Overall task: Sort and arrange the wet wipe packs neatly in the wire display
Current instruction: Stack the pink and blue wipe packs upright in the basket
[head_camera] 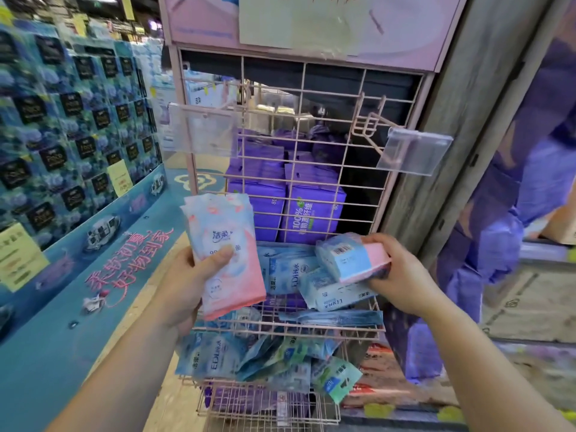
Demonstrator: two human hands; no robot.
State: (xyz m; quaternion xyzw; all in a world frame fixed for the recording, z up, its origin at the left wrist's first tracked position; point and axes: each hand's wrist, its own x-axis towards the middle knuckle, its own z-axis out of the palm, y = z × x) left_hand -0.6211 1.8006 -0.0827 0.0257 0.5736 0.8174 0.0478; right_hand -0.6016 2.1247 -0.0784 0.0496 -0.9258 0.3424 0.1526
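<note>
We stand in front of a pink wire rack (299,188) in a shop. Our left hand (190,285) holds a stack of pink and blue packs (224,254) up in front of the rack's left side. The thumb (218,258) presses flat on the front of the stack and the other fingers curl round behind it, so we cannot see them well.

Our right hand (402,275) grips a small bundle (352,257) of pink and blue packs with a barcode on top. The fingers curl under the bundle and the thumb lies along its far side. The bundle sits just above the rack's upper basket (324,328), at its right end.

In the upper basket, blue packs (330,291) lie tilted and mixed up, some flat, some leaning on each other. In the lower basket (268,413), more blue packs (215,357) and some green packs (336,378) lie in a messy heap, and one green pack hangs over the right edge.

Behind the rack's wires stand purple boxes (311,213). Two clear tag holders (414,151) stick out from hooks on the rack, one at each side. To the left of the rack is a big wall of dark blue boxes (78,120) with yellow price cards
</note>
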